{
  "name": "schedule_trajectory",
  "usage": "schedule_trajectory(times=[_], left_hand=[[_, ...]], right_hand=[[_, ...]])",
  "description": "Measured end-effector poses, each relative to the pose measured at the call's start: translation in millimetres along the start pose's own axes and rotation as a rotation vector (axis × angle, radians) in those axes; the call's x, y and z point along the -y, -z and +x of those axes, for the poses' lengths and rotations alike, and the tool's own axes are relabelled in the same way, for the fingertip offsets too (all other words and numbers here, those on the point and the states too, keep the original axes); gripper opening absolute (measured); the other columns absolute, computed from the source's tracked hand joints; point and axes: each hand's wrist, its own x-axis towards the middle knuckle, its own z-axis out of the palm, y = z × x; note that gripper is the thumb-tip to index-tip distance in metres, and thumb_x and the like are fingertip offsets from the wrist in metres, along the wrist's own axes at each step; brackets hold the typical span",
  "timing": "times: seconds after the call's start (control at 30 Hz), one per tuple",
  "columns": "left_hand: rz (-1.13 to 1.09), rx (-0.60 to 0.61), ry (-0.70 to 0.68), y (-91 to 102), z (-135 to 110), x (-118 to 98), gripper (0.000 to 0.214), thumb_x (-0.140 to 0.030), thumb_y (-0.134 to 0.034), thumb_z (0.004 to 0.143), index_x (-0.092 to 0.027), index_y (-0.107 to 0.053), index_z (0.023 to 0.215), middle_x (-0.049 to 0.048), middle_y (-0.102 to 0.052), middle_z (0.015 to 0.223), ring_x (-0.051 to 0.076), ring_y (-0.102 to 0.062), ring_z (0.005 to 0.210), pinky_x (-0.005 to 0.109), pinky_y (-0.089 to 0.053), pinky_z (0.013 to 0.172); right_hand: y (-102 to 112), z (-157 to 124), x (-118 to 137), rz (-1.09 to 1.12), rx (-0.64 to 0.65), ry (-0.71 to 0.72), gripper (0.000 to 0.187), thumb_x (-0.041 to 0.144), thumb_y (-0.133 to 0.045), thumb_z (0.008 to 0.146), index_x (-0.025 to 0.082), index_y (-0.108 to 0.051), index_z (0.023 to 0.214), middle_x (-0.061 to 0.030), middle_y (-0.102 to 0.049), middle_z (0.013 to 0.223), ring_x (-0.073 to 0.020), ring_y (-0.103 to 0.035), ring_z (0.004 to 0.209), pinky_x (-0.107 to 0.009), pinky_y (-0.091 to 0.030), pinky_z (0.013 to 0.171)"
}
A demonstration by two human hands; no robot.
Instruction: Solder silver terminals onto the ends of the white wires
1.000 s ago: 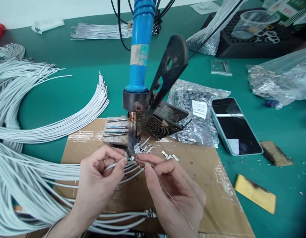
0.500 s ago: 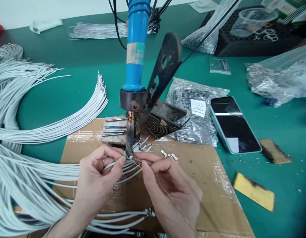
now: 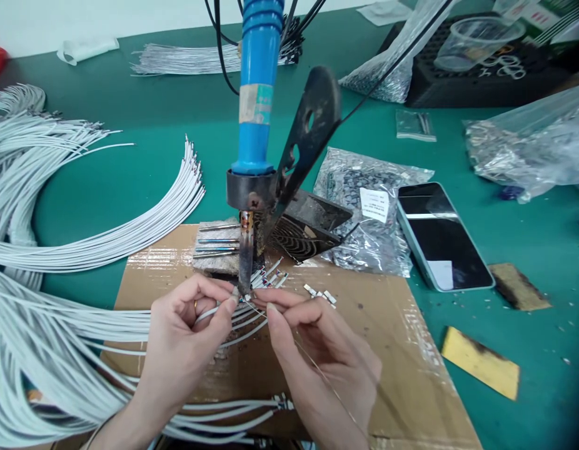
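A blue-handled soldering iron [image 3: 256, 94] stands tip-down in a dark metal stand [image 3: 308, 144] on a sheet of cardboard [image 3: 411, 381]. My left hand [image 3: 186, 344] pinches the end of a white wire [image 3: 214, 310] and holds it at the iron's tip [image 3: 245, 275]. My right hand [image 3: 317, 356] pinches a thin strand of solder wire [image 3: 327, 381], its end also at the tip. Both hands are closed in a pinch. Small metal terminals [image 3: 320, 294] lie on the cardboard just right of the hands.
Bundles of white wires [image 3: 59, 250] curve over the green table on the left and under my left wrist. A phone [image 3: 442, 237] and plastic bags of parts [image 3: 364, 206] lie to the right. A yellow sponge [image 3: 479, 362] and a black tray [image 3: 481, 81] sit further right.
Both hands have stayed at the iron's tip with only slight shifts; the view has moved a little.
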Motion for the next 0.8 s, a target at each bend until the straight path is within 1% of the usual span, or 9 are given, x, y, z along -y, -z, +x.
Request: schedule_trajectory(times=[0.1,0.23,0.4,0.47,0.67,0.8], left_hand=[[0.002,-0.005,-0.006,-3.2,-2,-1,0.012,-0.01,-0.083,0.072,-0.015,-0.074,0.066,0.0,-0.075,0.076,0.005,-0.064,0.059,0.009,-0.049,0.055],[0.008,-0.011,-0.031,-1.3,-2,0,0.012,-0.011,-0.08,0.076,-0.016,-0.074,0.067,-0.0004,-0.076,0.078,0.006,-0.066,0.061,0.009,-0.051,0.058],[0.128,0.102,-0.085,10.5,3,4,0.012,-0.01,-0.081,0.078,-0.018,-0.075,0.071,-0.0008,-0.078,0.081,0.006,-0.07,0.065,0.008,-0.052,0.06],[0.147,0.117,-0.102,13.0,5,6,0.012,-0.01,-0.08,0.079,-0.018,-0.075,0.072,-0.0007,-0.079,0.082,0.007,-0.071,0.066,0.008,-0.052,0.061],[0.111,0.092,-0.062,11.9,5,7,0.012,-0.012,-0.08,0.081,-0.017,-0.074,0.071,-0.0008,-0.076,0.079,0.005,-0.067,0.063,0.008,-0.051,0.059],[0.105,0.135,-0.055,13.4,5,8,0.012,-0.015,-0.079,0.085,-0.017,-0.074,0.074,-0.0027,-0.073,0.073,0.004,-0.063,0.058,0.007,-0.048,0.056]], right_hand=[[0,0,0,-0.01,-0.007,-0.005,0.025,0.017,-0.071,0.094,0.023,-0.062,0.071,-0.0025,-0.083,0.096,-0.0158,-0.078,0.086,-0.026,-0.062,0.081],[0,-1,1,-0.012,-0.011,0.005,0.024,0.017,-0.072,0.094,0.023,-0.063,0.072,0.0003,-0.083,0.096,-0.0127,-0.078,0.085,-0.021,-0.06,0.082],[-2,-1,2,-0.019,-0.018,0.016,0.024,0.017,-0.072,0.094,0.023,-0.064,0.072,0.002,-0.083,0.095,-0.0109,-0.078,0.084,-0.018,-0.06,0.082],[-2,0,2,-0.023,-0.018,0.034,0.024,0.016,-0.072,0.094,0.023,-0.063,0.073,0.0034,-0.083,0.095,-0.0096,-0.077,0.084,-0.016,-0.059,0.081],[-2,0,0,-0.064,-0.016,0.062,0.023,0.015,-0.072,0.093,0.023,-0.064,0.073,0.0044,-0.082,0.094,-0.0087,-0.077,0.082,-0.015,-0.059,0.081],[-2,1,0,-0.065,-0.02,0.078,0.023,0.015,-0.073,0.092,0.023,-0.064,0.073,0.0044,-0.083,0.092,-0.0087,-0.077,0.079,-0.015,-0.06,0.078]])
